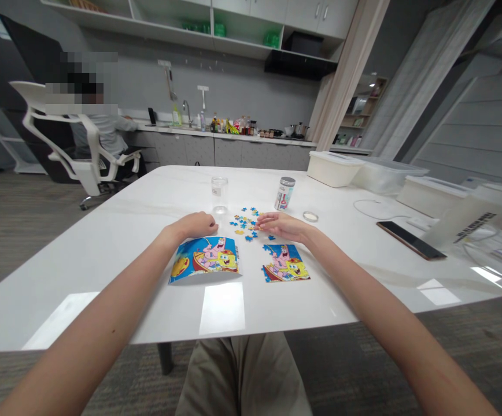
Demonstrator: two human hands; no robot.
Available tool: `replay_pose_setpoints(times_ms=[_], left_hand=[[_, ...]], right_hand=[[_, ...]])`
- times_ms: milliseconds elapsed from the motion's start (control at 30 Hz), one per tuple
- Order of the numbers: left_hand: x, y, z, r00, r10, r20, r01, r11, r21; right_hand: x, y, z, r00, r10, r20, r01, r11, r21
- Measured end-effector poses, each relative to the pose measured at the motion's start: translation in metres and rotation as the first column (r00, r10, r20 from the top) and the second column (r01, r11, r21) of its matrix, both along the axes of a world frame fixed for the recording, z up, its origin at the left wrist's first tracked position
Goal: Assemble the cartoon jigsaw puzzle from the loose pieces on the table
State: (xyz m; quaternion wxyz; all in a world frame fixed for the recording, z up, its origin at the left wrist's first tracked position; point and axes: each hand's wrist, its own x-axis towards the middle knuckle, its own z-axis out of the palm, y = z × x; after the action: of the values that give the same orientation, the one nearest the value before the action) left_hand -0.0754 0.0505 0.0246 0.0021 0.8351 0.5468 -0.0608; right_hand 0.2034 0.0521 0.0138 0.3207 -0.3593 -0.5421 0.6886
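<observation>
Both forearms reach up from the lower corners; the left hand [199, 224] curls near the middle, the right hand [280, 224] extends its fingers leftward.

Table [147, 248]: is gleaming white, faint veining is running through it. Picture sheet [207, 257] is showing blue ground, pink figure, yellow figure, reddish-brown boat. Joined puzzle section [288, 264] is repeating those colours. Loose pieces [244, 222] are showing mostly blue, some yellow. Canister lid [287, 181] is glinting silver. Office chair frame [95, 141] is standing out white; trousers [242, 381] are looking khaki-grey.
</observation>
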Motion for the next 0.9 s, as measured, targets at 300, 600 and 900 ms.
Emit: replay_pose_setpoints(times_ms=[300, 600, 900], left_hand=[[0.0000, -0.0010, 0.0010, 1.000, 0.000, -0.011, 0.000, 1.000, -0.008], [-0.0016, 0.0022, -0.0021, 1.000, -0.002, -0.022, 0.002, 1.000, 0.006], [-0.0014, 0.0027, -0.0033, 0.999, -0.005, -0.050, 0.005, 1.000, 0.012]], right_hand=[[-0.0009, 0.0002, -0.0004, 0.999, -0.029, -0.025, 0.028, 1.000, -0.011], [-0.0001, 0.0013, -0.0004, 0.997, -0.051, -0.054, 0.051, 0.999, -0.012], [0.0004, 0.0035, -0.0035, 0.999, -0.032, -0.006, 0.032, 0.999, 0.005]])
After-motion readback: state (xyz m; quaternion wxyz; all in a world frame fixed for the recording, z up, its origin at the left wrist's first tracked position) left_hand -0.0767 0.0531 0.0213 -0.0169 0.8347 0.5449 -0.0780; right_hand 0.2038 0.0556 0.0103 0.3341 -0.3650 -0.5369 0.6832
